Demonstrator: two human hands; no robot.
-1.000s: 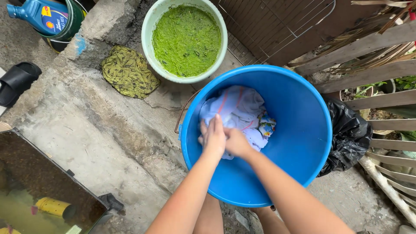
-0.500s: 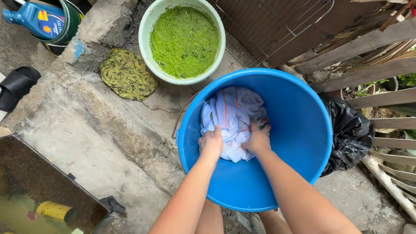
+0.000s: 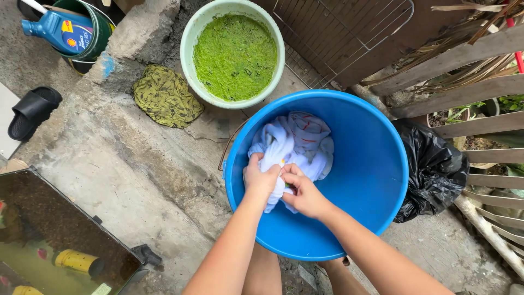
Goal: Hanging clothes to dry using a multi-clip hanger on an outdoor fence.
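A big blue bucket [image 3: 376,180] stands on the concrete floor in front of me. Inside it lies a bunched white cloth [image 3: 303,139] with thin red stripes. My left hand [image 3: 258,177] is closed on the near left fold of the cloth. My right hand [image 3: 303,192] grips the same cloth right beside it, knuckles touching the left hand. Both forearms reach in from the bottom of the view, and part of the cloth is hidden under the hands.
A pale bucket of green scummy water [image 3: 234,54] stands just behind the blue one, with a yellow-green rag [image 3: 165,96] to its left. A black plastic bag [image 3: 436,172] lies at the right by a wooden fence. A glass tank [image 3: 49,235], a black sandal [image 3: 34,111] and a blue jug [image 3: 57,30] are at the left.
My hands came together at the near edge of the cloth, after gripping it apart half a second ago. The cloth is bunched tighter toward the bucket's left wall.
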